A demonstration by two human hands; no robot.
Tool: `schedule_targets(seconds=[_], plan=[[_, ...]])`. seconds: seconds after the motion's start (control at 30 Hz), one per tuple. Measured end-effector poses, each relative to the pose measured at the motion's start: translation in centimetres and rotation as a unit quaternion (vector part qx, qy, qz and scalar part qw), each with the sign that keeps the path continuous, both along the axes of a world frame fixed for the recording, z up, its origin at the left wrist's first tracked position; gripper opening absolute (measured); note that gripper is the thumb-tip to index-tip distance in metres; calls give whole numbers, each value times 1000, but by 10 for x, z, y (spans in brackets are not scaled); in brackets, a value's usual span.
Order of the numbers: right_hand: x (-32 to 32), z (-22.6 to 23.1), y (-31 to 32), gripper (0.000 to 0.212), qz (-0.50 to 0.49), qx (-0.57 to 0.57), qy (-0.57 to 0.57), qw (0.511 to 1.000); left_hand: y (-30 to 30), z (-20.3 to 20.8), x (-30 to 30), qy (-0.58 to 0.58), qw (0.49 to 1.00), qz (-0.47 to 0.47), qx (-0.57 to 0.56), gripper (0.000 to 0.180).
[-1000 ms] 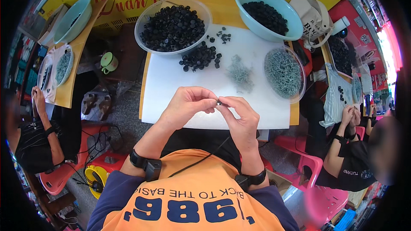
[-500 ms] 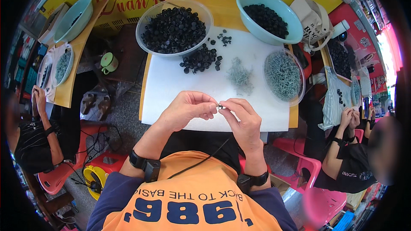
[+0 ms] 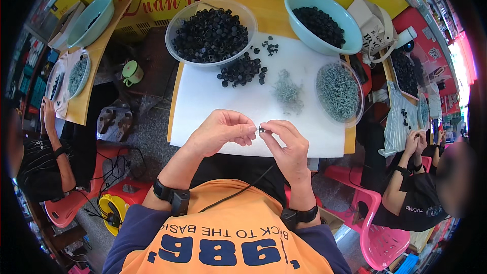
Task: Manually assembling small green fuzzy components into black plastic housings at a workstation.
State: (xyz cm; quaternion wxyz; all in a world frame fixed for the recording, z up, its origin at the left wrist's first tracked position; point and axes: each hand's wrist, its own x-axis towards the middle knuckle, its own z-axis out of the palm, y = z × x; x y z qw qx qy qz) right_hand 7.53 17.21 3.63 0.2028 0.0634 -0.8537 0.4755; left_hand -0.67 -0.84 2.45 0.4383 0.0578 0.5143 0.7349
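Over the near edge of the white sheet, my two hands meet at the fingertips. My right hand (image 3: 288, 141) pinches a small black plastic cap (image 3: 262, 130). Thumb and forefinger of my left hand (image 3: 223, 133) are closed on what looks like a thin screw, mostly hidden, its pale end at the cap. Beyond them lie a loose heap of black caps (image 3: 242, 71) and a small pile of grey screws (image 3: 287, 91). A round clear tub of screws (image 3: 339, 94) stands at the right, and a large clear tub of black caps (image 3: 210, 35) at the back left.
A pale blue basin (image 3: 350, 45) of black parts stands at the back right beside a cloth bag (image 3: 373, 25). People work at side tables left and right. A pink chair (image 3: 378, 233) is at my right; a green mug (image 3: 132, 73) sits left of the table.
The view has shifted slightly, so the table appears a little further right. My fingertips have drawn slightly apart, with a thin pale end showing between them; both hands keep their pinch.
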Motion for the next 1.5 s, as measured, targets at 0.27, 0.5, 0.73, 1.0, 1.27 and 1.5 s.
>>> schedule_targets(seconds=[0.27, 0.5, 0.73, 1.0, 1.27, 1.5], plan=[[3, -3, -3, 25, 1, -8, -11, 1000, 2, -6, 1, 32, 999, 18, 10, 13], [4, -7, -2, 23, -6, 9, 10, 1000, 3, -11, 2, 16, 1000, 12, 12, 12], [6, -17, -2, 18, -24, -112, -57, 992, 7, -11, 4, 87, 995, 22, 35, 11], [5, -25, 1, 18, -50, -202, -90, 974, 0, -33, -21, 175, 964, 179, -86, 15], [6, -24, -10, 18, -55, -280, -127, 950, 0, -65, -60, 464, 765, 259, -363, 24], [1, -27, -2, 19, -39, -223, -111, 968, 4, -66, -53, 483, 760, 244, -360, 22]])
